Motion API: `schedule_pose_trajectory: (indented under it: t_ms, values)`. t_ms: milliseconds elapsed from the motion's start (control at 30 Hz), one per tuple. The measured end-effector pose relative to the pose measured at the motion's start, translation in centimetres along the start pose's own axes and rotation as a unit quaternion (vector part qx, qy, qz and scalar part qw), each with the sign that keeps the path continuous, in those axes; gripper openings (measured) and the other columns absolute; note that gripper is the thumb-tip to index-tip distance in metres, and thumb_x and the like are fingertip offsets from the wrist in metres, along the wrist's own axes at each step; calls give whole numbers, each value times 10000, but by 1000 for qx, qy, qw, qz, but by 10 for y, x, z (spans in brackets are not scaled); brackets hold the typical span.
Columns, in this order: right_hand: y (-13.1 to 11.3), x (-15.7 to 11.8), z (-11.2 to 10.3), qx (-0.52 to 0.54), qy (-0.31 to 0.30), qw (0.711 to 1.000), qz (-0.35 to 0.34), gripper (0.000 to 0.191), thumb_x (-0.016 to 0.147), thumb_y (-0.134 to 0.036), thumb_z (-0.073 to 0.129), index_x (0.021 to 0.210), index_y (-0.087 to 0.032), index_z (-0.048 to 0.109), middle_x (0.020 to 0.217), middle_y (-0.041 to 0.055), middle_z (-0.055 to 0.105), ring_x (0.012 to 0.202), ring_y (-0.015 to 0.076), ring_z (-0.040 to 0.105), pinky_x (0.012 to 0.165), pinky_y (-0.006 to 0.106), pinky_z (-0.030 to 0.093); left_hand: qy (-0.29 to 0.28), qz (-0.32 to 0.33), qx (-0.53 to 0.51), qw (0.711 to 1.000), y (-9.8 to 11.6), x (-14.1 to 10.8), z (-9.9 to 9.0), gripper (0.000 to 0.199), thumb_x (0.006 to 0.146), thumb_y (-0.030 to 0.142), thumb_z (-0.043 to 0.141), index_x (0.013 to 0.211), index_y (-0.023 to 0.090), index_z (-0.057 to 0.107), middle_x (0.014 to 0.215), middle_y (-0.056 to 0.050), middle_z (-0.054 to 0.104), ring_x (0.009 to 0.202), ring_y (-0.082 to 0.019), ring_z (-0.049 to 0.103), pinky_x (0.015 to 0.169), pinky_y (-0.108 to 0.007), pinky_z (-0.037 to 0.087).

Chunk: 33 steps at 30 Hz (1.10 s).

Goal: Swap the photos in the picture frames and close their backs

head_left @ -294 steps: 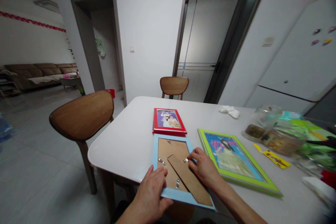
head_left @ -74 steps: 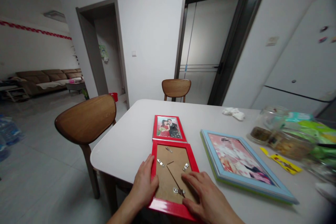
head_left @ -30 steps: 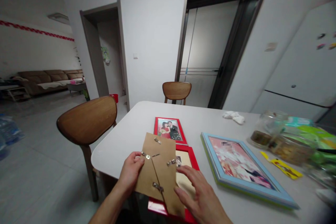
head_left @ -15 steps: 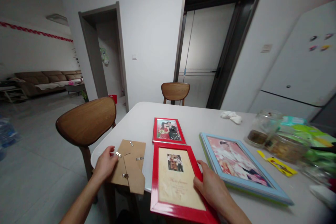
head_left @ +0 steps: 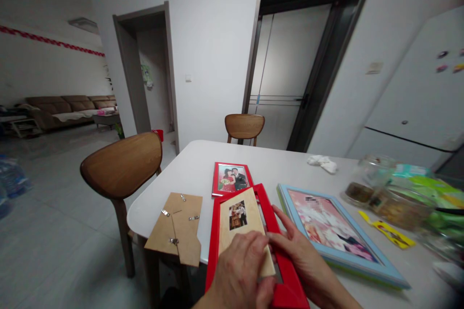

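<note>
A red picture frame (head_left: pixel 214 246) is held over the table's near edge. My right hand (head_left: pixel 299 251) grips its right side, thumb on top, some fingers out of sight beneath. Inside, a cream paper insert (head_left: pixel 226 224) with a small printed photo sits tilted, leaving a gap along the frame's right side. My left hand (head_left: pixel 239 268) is closed over the insert's lower part, fingers curled at its right edge; their tips are partly hidden. To the left, a brown backing board (head_left: pixel 176 231) with metal clips lies over the table edge. Another red framed photo (head_left: pixel 232 178) lies just beyond.
A light-blue framed photo (head_left: pixel 329 227) rests at the right on the white table (head_left: pixel 279 157). Beyond it are glass jars (head_left: pixel 369 178), a yellow packet (head_left: pixel 393 234), crumpled tissue (head_left: pixel 322 163) and green bags. Wooden chairs stand left (head_left: pixel 123 164) and behind (head_left: pixel 244 126).
My left hand has moved right, from the backing board onto the cream insert. The insert, flat in the red frame before, is now tilted and shifted. My right hand keeps hold of the frame.
</note>
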State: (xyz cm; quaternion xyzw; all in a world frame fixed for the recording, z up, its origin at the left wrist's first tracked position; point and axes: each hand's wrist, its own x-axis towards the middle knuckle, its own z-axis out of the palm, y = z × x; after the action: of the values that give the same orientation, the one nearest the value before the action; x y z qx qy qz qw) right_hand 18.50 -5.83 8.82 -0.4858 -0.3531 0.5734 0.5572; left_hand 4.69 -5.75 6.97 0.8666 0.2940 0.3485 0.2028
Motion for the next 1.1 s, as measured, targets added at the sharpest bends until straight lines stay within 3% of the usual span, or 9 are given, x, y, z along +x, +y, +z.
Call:
schedule_pose_trajectory:
  t_ms: [100,233,367,467,633,800,933,1033,1100]
  values:
    - [6,7,-8,-94,37,995,-8,827,647,-322,583,1309,-187,106,516,-65,550,448,112,511,456,214,387,46,-8,20,999,-6,-4,-20,433,736,126,402,1168,144,403,974,-104,574,895,-199,532,784,-300,443]
    - [21,17,-28,-275,67,958,-36,709,663,-326,501,1274,-93,226,570,-27,580,513,145,547,490,240,406,188,-167,16,968,-27,-23,-51,414,740,182,409,1154,173,405,853,-62,567,707,-165,563,651,-268,474]
    - [37,23,-43,-498,104,857,-77,576,671,-324,416,1184,-60,403,718,67,641,628,201,592,599,288,430,247,-294,-62,921,-58,-51,-64,425,708,258,476,1123,182,426,824,-22,555,673,-158,567,589,-245,475]
    - [45,25,-48,-597,106,788,-105,505,700,-323,378,1129,-76,476,823,113,651,677,217,603,630,298,435,252,-326,-114,904,-77,-72,-60,429,687,293,503,1092,161,452,769,-11,563,672,-160,571,583,-237,475]
    - [52,28,-51,-663,101,728,-140,404,721,-286,385,1041,-97,544,917,131,628,804,224,589,743,317,423,176,-322,-15,930,-92,-92,-55,421,717,291,467,1108,135,452,751,-34,588,598,-167,572,555,-268,482]
    - [54,26,-49,-674,99,713,-166,373,738,-300,391,1032,-130,547,950,120,598,832,219,573,748,337,433,96,-214,166,958,-88,-91,-52,499,674,209,506,1167,190,432,1191,-107,478,1090,-275,430,916,-418,352]
    - [57,26,-43,-674,116,688,-241,350,719,-299,436,995,-136,576,1044,133,556,961,249,505,838,395,393,-26,-132,182,974,-83,-75,-37,639,602,76,487,1215,226,386,1318,-68,333,1195,-277,298,979,-469,250]
    - [60,27,-39,-655,99,698,-273,348,707,-284,458,995,-134,581,1031,133,566,960,247,501,846,409,393,-62,-131,182,973,-83,-64,-30,580,628,51,432,1182,225,436,1267,-65,408,1170,-258,350,970,-476,265]
    - [60,26,-35,-622,88,722,-289,334,701,-282,468,983,-148,587,1023,121,573,957,238,506,848,410,395,-36,-136,168,976,-85,-61,-32,536,665,64,401,1172,227,450,1243,-58,438,1148,-239,386,964,-453,289]
